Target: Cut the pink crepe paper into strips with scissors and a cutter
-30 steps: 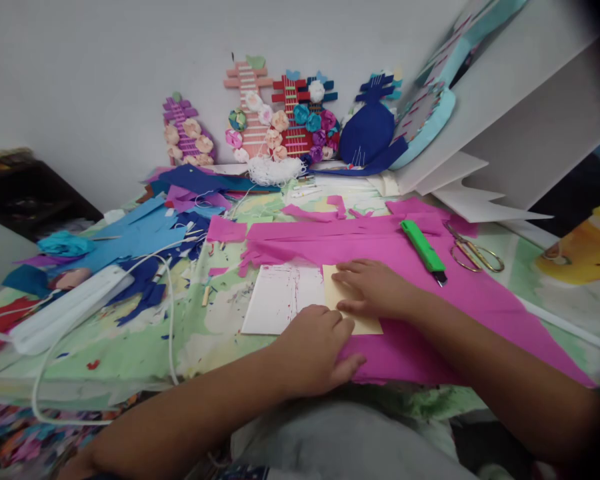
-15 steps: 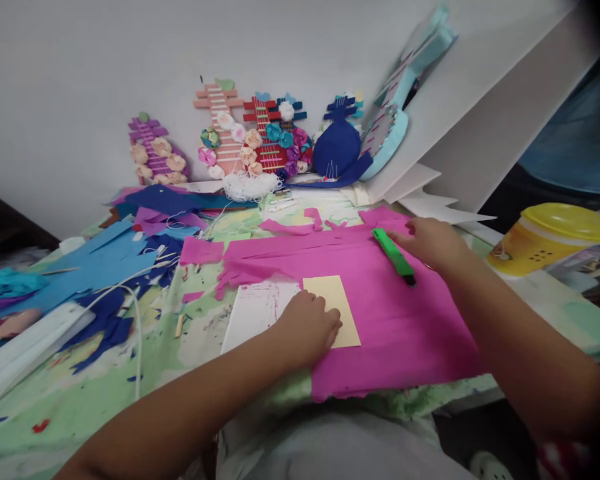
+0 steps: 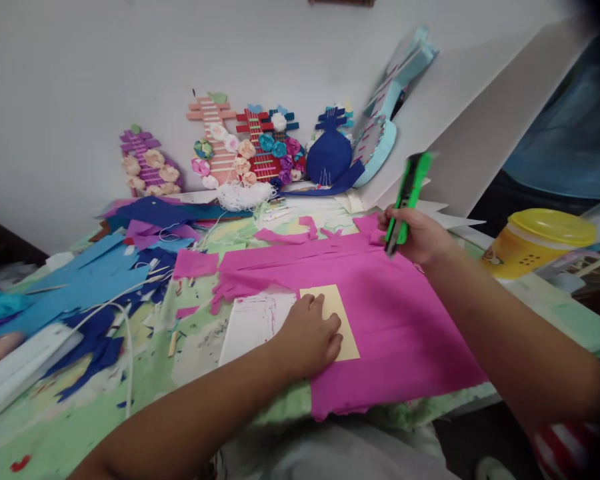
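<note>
- Tub (image 3: pixel 527 248) right of magenta paper (image 3: pixel 405 340): print illegible
- Left hand (image 3: pixel 311 339): loosely spread on cream card (image 3: pixel 348 341) atop paper
- Right hand (image 3: pixel 423 235): gripping cutter (image 3: pixel 414 183) above paper

Yellow tub (image 3: pixel 533 248) at right, white power strip (image 3: pixel 26 372) at far left.

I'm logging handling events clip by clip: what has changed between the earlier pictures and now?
The right hand has left the yellow card, moved right, and taken hold of the green cutter, which is now lifted off the pink sheet. The left hand stays at the card; the sheet and the yellow-lidded tub remain in place.
</note>
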Available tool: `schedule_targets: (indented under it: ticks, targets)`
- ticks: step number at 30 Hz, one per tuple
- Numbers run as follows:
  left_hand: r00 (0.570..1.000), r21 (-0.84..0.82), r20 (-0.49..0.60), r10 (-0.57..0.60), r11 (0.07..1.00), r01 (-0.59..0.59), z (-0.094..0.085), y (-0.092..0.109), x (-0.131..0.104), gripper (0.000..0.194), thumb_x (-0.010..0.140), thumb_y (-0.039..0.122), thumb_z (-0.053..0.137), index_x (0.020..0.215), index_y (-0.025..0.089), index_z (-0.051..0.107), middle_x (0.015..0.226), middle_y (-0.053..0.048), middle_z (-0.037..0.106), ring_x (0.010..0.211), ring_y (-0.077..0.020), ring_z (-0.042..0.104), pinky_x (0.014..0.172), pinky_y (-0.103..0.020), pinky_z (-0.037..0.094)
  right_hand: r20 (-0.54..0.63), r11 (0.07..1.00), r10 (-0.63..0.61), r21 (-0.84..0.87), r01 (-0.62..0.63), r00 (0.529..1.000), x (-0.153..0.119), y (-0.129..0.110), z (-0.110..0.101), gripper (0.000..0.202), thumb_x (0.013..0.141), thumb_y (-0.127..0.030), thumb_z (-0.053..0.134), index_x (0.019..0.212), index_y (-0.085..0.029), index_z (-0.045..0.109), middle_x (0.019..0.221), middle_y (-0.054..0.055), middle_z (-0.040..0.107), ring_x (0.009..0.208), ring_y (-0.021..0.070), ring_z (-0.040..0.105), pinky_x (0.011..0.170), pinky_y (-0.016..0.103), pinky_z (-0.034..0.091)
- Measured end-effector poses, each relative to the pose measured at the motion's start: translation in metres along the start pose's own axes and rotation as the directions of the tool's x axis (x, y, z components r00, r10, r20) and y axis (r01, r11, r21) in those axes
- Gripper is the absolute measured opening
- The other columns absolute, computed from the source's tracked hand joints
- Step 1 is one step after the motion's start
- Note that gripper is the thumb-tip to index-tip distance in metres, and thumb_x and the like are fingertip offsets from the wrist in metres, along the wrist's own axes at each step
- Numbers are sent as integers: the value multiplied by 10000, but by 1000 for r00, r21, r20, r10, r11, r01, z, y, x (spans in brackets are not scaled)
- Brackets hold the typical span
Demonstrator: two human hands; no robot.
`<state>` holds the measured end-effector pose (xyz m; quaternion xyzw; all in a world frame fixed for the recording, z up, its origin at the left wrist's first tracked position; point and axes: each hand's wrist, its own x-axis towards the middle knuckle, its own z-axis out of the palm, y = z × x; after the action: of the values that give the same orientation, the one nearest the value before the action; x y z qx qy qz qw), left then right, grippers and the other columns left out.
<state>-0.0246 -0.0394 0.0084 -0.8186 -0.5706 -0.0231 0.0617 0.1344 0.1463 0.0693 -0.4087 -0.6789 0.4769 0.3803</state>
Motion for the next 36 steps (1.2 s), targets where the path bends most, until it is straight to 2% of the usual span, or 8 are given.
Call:
schedule_targets:
  ticks: [2,4,9,13,17,20,25,36]
  targets:
    - [1000,-15,-1,1,1000,-1,2,-1,0,273,798,335,406,934,152,556,1065,-157,506,948,-285,459,776,-427,372,51,993,-19,120,12,999,-5,-6,28,134,708,-346,404,725,-222,452,758,-11,557,721,121,542,608,257,445]
    - [1000,-29,-1,0,1000,0,4,0,-1,314,795,333,413,1005,135,538,1117,-181,486,1002,-302,445,784,-431,373,225,932,106,318,-176,969,-7,-3,59,140,716,-336,447,766,-214,494,709,-9,565,693,119,550,547,222,422]
    - [1000,-49,-13,-13,999,12,7,1,-2,360,791,337,418,1061,119,514,1149,-219,474,1059,-327,431,814,-434,362,503,865,234,283,-414,832,-5,16,103,378,763,-523,407,790,-172,545,554,23,587,501,126,550,415,216,383]
    - [998,-59,-43,-36,998,34,8,1,-2,352,780,348,427,1030,124,530,1143,-225,482,1058,-329,446,842,-431,346,613,858,159,302,-415,774,0,31,106,380,656,-530,566,772,-170,537,662,26,634,589,132,599,503,239,451]
    - [996,-87,-68,-49,995,43,11,0,-2,365,767,363,442,1022,119,536,1140,-236,482,1057,-335,452,866,-432,331,599,919,-23,328,-219,800,3,48,105,327,550,-324,719,775,-171,538,765,9,638,745,144,609,706,289,470]
    - [996,-106,-63,-61,993,54,12,0,-2,368,770,363,436,1025,117,537,1151,-239,473,1074,-345,437,879,-435,321,571,957,-85,274,-92,816,2,54,105,254,597,-274,690,779,-169,548,797,15,638,783,146,606,759,306,465]
    - [997,-146,-38,-67,987,61,14,-1,-2,377,773,364,425,1035,116,533,1164,-244,461,1090,-364,419,866,-452,334,570,933,0,295,-204,822,-1,53,105,279,686,-320,614,927,-191,561,870,38,649,818,159,615,773,347,478]
    - [994,-140,-71,-78,988,67,18,1,-5,401,772,368,428,1078,121,503,1181,-252,453,1103,-381,407,851,-470,352,551,905,-9,359,-227,834,3,59,106,212,662,-292,641,824,-179,563,813,29,643,793,160,612,754,349,483]
